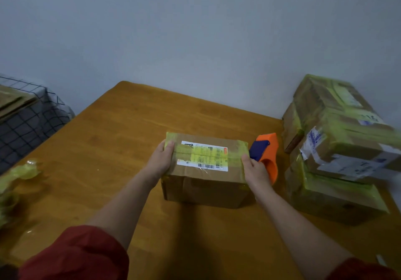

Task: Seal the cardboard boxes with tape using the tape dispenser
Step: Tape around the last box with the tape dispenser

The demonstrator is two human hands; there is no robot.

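Observation:
A brown cardboard box [206, 184] sits in the middle of the wooden table [104, 149]. Yellow-green tape runs across its top, over a white shipping label [204, 157]. My left hand [160, 160] grips the box's left end, thumb on the top edge. On the right end my right hand [257, 171] grips the box, thumb on top and fingers hidden down the side. The orange tape dispenser [270, 151], with a blue part, stands just behind my right hand, close to the box's right end. Whether my fingers touch it is hidden.
A stack of several taped cardboard boxes [338, 149] fills the table's right side. Crumpled yellow-green tape [19, 175] lies at the left edge. Flattened cardboard [13, 101] rests on a chequered cloth surface [32, 125] at the far left. A grey wall stands behind.

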